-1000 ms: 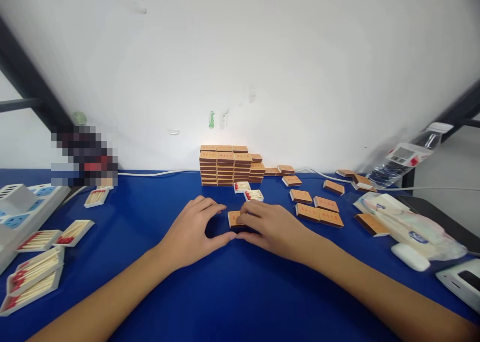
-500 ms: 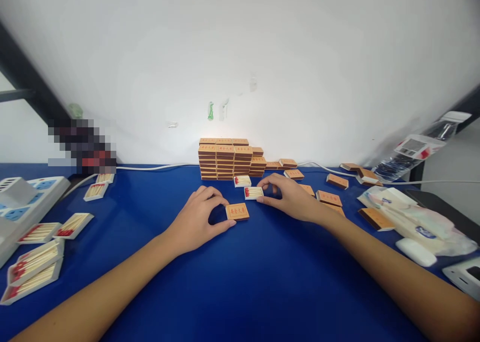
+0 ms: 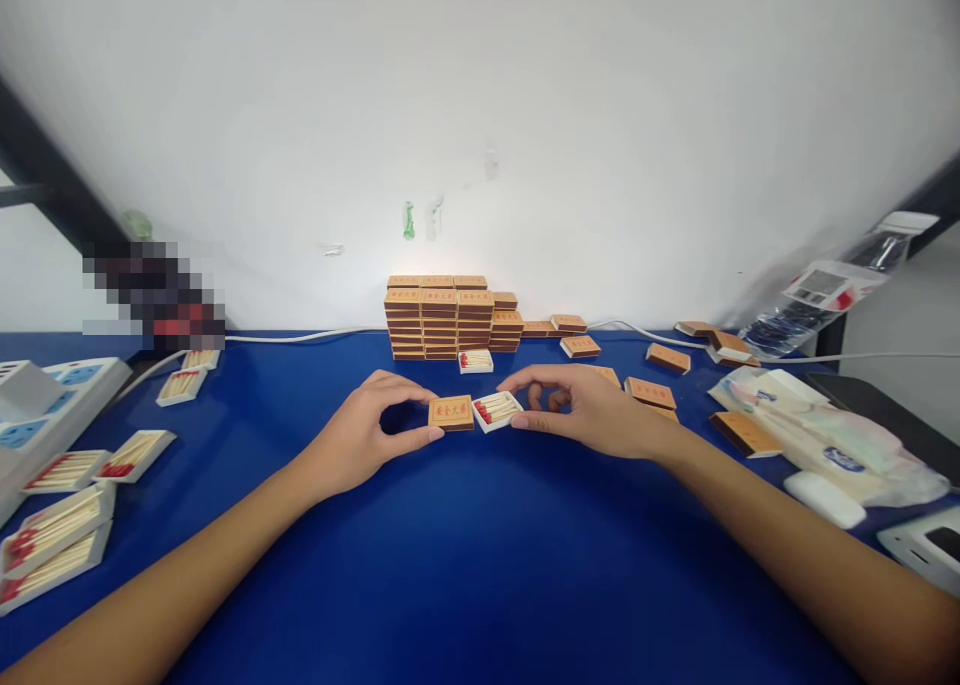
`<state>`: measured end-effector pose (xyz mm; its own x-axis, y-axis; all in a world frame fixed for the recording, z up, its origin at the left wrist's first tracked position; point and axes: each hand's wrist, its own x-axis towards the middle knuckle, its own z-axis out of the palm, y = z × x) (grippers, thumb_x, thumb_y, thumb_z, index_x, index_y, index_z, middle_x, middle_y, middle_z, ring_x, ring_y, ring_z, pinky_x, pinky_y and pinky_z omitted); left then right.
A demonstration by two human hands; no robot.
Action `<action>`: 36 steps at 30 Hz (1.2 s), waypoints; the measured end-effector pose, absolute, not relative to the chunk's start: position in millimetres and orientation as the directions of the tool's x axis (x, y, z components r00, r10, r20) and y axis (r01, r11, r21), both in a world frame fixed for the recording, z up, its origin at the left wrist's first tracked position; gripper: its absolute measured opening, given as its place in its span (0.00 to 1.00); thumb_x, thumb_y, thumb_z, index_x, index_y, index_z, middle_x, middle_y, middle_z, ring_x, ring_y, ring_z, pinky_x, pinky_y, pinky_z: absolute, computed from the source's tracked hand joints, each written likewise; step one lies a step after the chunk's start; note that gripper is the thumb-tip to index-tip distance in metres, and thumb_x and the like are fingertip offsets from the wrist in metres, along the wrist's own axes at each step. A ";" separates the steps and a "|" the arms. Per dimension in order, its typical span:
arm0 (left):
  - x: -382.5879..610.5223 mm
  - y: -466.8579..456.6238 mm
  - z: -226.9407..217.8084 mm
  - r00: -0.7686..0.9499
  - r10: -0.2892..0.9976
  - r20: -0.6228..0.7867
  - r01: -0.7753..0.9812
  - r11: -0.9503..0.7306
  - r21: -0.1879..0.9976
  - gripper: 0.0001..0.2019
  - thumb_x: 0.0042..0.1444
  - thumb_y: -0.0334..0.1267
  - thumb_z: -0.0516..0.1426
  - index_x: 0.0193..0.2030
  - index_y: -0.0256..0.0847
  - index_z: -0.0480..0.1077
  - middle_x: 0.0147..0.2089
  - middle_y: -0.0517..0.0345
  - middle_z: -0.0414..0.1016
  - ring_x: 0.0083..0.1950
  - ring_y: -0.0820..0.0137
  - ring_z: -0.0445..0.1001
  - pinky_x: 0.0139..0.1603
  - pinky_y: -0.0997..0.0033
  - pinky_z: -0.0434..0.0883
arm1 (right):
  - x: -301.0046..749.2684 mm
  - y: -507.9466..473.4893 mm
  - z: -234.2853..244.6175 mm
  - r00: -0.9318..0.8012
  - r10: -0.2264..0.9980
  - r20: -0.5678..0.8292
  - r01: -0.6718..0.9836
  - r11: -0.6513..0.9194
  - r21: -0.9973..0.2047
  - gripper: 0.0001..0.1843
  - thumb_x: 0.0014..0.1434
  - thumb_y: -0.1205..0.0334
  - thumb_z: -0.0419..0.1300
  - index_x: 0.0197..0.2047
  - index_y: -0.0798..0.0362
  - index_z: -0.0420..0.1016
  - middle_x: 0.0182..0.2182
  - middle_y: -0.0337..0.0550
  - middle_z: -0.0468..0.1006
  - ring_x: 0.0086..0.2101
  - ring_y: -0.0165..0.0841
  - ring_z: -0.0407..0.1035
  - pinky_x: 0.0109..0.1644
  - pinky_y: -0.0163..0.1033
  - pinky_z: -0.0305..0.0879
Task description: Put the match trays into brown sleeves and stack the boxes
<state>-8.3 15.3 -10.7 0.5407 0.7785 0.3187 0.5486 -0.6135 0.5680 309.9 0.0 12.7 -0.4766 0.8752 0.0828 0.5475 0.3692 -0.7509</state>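
Observation:
My left hand pinches an orange matchbox sleeve between thumb and fingers, just above the blue table. My right hand pinches a white tray of red-tipped matches at its right end. The tray's left end sits against the sleeve's right end. Both hands are in the middle of the table, in front of a stacked block of matchboxes by the wall. One more open match tray lies just before that stack.
Several closed matchboxes lie scattered to the right. Open trays of matches lie at the left beside a white power strip. At the right are a plastic packet, a tilted bottle and a white cable along the wall.
My right hand left the sleeve, reached back to a match tray, picked it up and brought it to the sleeve's right end. My left hand kept hold of the sleeve.

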 end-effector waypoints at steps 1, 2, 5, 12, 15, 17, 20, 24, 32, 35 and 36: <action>-8.3 15.0 -10.5 0.538 0.784 0.311 0.550 -0.605 0.576 0.15 0.62 0.50 0.67 0.54 0.53 0.81 0.54 0.58 0.83 0.58 0.58 0.75 0.62 0.54 0.73 | 309.7 -0.4 12.8 -0.479 0.874 0.086 0.539 0.370 -0.757 0.20 0.65 0.44 0.67 0.56 0.43 0.82 0.33 0.38 0.75 0.32 0.33 0.68 0.35 0.39 0.64; -8.3 14.7 -10.1 0.534 0.789 0.303 0.551 -0.597 0.584 0.15 0.62 0.50 0.67 0.54 0.54 0.81 0.53 0.58 0.83 0.58 0.58 0.75 0.61 0.54 0.73 | 309.7 -0.7 13.0 -0.480 0.872 0.091 0.531 0.372 -0.761 0.21 0.65 0.44 0.67 0.56 0.44 0.81 0.33 0.38 0.75 0.32 0.33 0.68 0.35 0.39 0.64; -8.1 13.5 -7.9 0.527 0.799 0.289 0.548 -0.580 0.603 0.14 0.63 0.51 0.66 0.54 0.55 0.81 0.51 0.59 0.83 0.56 0.59 0.76 0.59 0.55 0.74 | 310.0 -1.8 14.1 -0.488 0.867 0.104 0.511 0.381 -0.771 0.22 0.65 0.44 0.67 0.57 0.44 0.81 0.34 0.39 0.76 0.33 0.34 0.68 0.35 0.39 0.65; -8.1 12.1 -7.5 0.517 0.812 0.271 0.543 -0.556 0.629 0.16 0.63 0.52 0.66 0.56 0.57 0.80 0.53 0.60 0.83 0.55 0.60 0.78 0.60 0.56 0.75 | 310.4 -3.4 18.3 -0.470 0.874 0.128 0.528 0.394 -0.753 0.21 0.64 0.45 0.68 0.57 0.44 0.83 0.33 0.40 0.78 0.31 0.34 0.69 0.34 0.40 0.64; -7.4 11.3 -8.0 0.512 0.818 0.260 0.529 -0.539 0.655 0.16 0.63 0.52 0.66 0.56 0.56 0.80 0.53 0.59 0.83 0.56 0.60 0.78 0.60 0.56 0.75 | 308.8 -3.7 17.8 -0.458 0.878 0.137 0.524 0.392 -0.756 0.21 0.64 0.45 0.67 0.56 0.45 0.83 0.35 0.41 0.79 0.33 0.35 0.71 0.36 0.40 0.66; -6.5 10.4 -7.0 0.514 0.824 0.237 0.522 -0.520 0.676 0.17 0.62 0.53 0.66 0.55 0.55 0.81 0.53 0.59 0.83 0.56 0.60 0.78 0.60 0.56 0.74 | 307.1 -4.3 16.3 -0.448 0.883 0.142 0.524 0.388 -0.758 0.22 0.64 0.44 0.67 0.56 0.46 0.83 0.35 0.41 0.79 0.33 0.34 0.71 0.36 0.40 0.67; -5.5 8.9 -4.0 0.506 0.837 0.207 0.515 -0.485 0.707 0.18 0.61 0.54 0.66 0.55 0.54 0.82 0.54 0.58 0.84 0.56 0.59 0.79 0.59 0.57 0.74 | 304.2 -6.2 13.4 -0.407 0.900 0.159 0.532 0.375 -0.759 0.22 0.64 0.44 0.68 0.55 0.48 0.83 0.32 0.39 0.77 0.30 0.32 0.69 0.34 0.39 0.66; -5.0 8.8 -0.3 0.494 0.846 0.201 0.494 -0.463 0.736 0.18 0.61 0.54 0.67 0.54 0.52 0.82 0.54 0.58 0.84 0.55 0.59 0.81 0.58 0.58 0.75 | 299.5 -9.9 10.9 -0.360 0.906 0.222 0.515 0.391 -0.763 0.19 0.63 0.47 0.69 0.52 0.49 0.83 0.32 0.38 0.76 0.30 0.31 0.69 0.32 0.38 0.65; -5.2 9.6 -1.3 0.497 0.840 0.218 0.458 -0.468 0.756 0.16 0.60 0.52 0.67 0.53 0.51 0.83 0.54 0.58 0.85 0.53 0.61 0.82 0.58 0.62 0.77 | 293.6 -12.9 10.1 -0.322 0.906 0.274 0.495 0.408 -0.767 0.18 0.63 0.49 0.70 0.50 0.50 0.82 0.32 0.39 0.76 0.30 0.31 0.69 0.30 0.38 0.65; -4.9 9.1 -2.9 0.495 0.837 0.234 0.450 -0.477 0.755 0.16 0.60 0.51 0.68 0.52 0.51 0.83 0.53 0.58 0.85 0.53 0.62 0.82 0.60 0.62 0.77 | 293.4 -12.8 8.1 -0.321 0.911 0.258 0.505 0.395 -0.767 0.18 0.63 0.48 0.69 0.51 0.50 0.82 0.33 0.39 0.76 0.30 0.32 0.69 0.31 0.38 0.67; -4.8 9.0 -3.1 0.496 0.836 0.237 0.450 -0.480 0.753 0.15 0.60 0.51 0.68 0.52 0.51 0.83 0.54 0.58 0.84 0.53 0.62 0.82 0.60 0.63 0.78 | 293.4 -12.8 7.6 -0.326 0.911 0.251 0.501 0.392 -0.772 0.19 0.63 0.47 0.69 0.52 0.49 0.82 0.34 0.40 0.77 0.31 0.32 0.70 0.31 0.38 0.67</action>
